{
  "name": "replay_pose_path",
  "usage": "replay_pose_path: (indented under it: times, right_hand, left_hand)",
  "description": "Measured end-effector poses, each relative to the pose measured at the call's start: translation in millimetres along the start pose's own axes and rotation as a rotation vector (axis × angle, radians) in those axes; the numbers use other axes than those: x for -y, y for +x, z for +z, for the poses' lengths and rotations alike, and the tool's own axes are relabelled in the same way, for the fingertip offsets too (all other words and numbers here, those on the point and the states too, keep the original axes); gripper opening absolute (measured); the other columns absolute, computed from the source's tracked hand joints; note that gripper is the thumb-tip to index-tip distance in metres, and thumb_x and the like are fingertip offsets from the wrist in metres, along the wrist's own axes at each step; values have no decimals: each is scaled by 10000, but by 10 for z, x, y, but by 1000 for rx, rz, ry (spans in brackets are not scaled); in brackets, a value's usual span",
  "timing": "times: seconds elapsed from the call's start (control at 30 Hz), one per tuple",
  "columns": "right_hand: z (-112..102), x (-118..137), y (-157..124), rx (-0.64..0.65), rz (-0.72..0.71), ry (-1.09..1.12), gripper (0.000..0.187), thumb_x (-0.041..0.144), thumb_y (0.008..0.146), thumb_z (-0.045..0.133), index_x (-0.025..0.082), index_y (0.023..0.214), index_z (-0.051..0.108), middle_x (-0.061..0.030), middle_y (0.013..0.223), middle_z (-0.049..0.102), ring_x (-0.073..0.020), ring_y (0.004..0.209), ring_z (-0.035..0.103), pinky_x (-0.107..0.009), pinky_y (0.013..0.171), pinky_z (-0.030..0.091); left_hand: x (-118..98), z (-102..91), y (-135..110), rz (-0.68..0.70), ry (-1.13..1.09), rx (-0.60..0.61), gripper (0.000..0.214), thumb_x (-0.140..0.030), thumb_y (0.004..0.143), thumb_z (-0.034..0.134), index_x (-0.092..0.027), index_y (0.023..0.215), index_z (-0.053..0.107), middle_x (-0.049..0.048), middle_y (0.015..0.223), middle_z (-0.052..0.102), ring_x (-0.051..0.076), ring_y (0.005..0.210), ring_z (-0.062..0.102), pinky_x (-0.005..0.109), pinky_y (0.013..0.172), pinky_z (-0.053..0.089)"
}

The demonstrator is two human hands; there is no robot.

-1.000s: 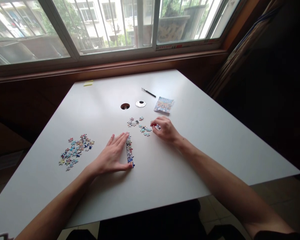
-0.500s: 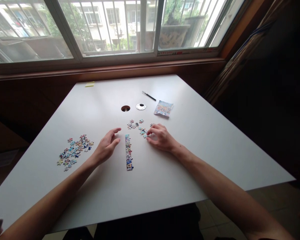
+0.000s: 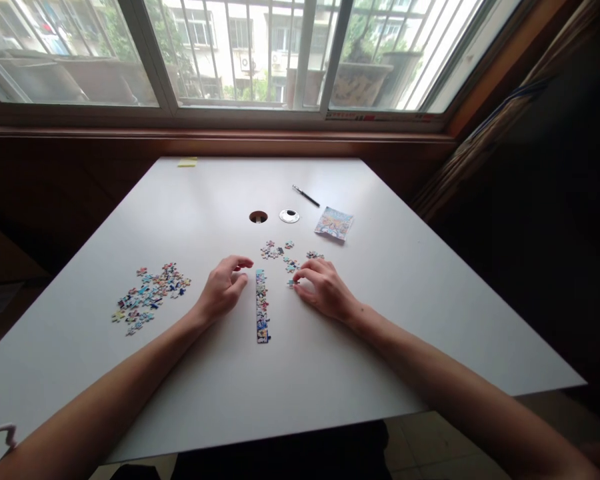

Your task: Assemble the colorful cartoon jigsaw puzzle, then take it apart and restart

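A narrow joined strip of jigsaw puzzle pieces [image 3: 263,307] lies on the white table, running away from me. Just left of its far end is my left hand [image 3: 225,287], thumb and fingers apart with nothing between them. To the right of the strip, my right hand [image 3: 325,287] pinches a light-blue puzzle piece [image 3: 291,284] at its fingertips, low over the table; whether the piece touches the surface I cannot tell. Loose puzzle pieces [image 3: 271,251] lie beyond the strip, and a few more [image 3: 314,255] sit just behind my right hand.
A larger pile of loose pieces [image 3: 155,290] spreads out on the left. Farther back are a round cable hole [image 3: 259,217], its silver cover [image 3: 289,216], a black pen [image 3: 306,196] and a printed packet [image 3: 335,223]. A yellow sticky note [image 3: 187,162] lies by the far edge.
My right hand has drawn a light-blue piece slightly nearer, away from the loose group. My left hand has moved a little toward the strip. The camera view has shifted slightly.
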State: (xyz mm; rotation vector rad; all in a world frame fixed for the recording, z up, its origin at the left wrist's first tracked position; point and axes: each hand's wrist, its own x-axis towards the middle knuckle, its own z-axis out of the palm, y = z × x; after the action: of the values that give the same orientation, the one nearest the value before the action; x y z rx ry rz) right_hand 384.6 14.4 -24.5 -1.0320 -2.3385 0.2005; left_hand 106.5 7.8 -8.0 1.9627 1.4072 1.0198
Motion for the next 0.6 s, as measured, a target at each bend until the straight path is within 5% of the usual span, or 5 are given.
replay_pose_path:
  times: [0.2,0.33,0.6]
  right_hand:
    - [-157,-147,226,32,-73,55,49,192,866,644,204,869,692,-73,933,689,-226,892,614,-417,862,479]
    - [-222,-397,313,-192,38,150,96,161,854,594,206,829,675,-49,846,666,-202,796,607,-379,776,502]
    - [-134,-521,111,-191,131,12,191,103,791,598,223,876,720,-57,941,667,-249,925,582,-453,926,467]
  left_hand:
    - [-4,-6,-3,30,33,23,265,-230,851,494,-187,1052,662,77,1076,705,233,986,645,436,927,545]
    - [24,-13,-8,41,36,25,242,-220,857,490,-190,1030,657,73,1065,690,233,978,630,429,909,536]
    - [74,-12,-19,11,-4,35,221,-204,861,494,-203,1015,653,63,1094,669,234,1018,611,421,946,526]
